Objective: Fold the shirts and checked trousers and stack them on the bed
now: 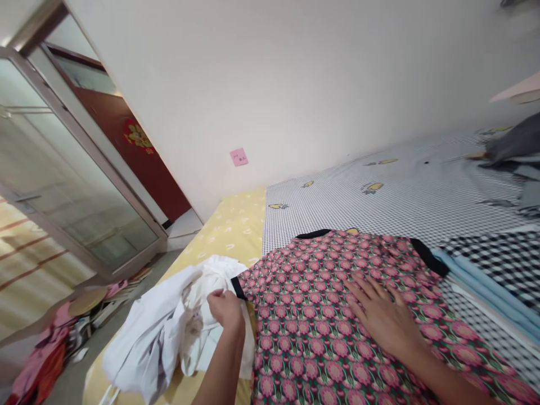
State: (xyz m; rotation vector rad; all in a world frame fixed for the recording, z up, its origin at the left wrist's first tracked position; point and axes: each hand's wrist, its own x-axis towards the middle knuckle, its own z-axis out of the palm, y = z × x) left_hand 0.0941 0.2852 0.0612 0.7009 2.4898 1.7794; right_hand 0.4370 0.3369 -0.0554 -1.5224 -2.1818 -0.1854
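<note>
A short-sleeved shirt (312, 315) with pink flowers and black trim lies spread face-down or face-up, I cannot tell which, on the bed. Flat on its upper right part rests my right hand (375, 312), fingers stretched and apart. My left hand (226, 309) is closed, right beside the black cuff of the left sleeve (238, 288). Its fingertips are turned away, so whatever it may hold is hidden. Behind and left of that hand is a crumpled heap of white cloth (156, 326).
The bed has a yellow sheet (242, 219) and a checked sheet (329, 202). Folded light blue cloth (493, 292) and a black-and-white checked cloth (502, 259) lie right of the shirt. Dark clothes (517, 140) sit farther back. A glass door (84, 169) stands left.
</note>
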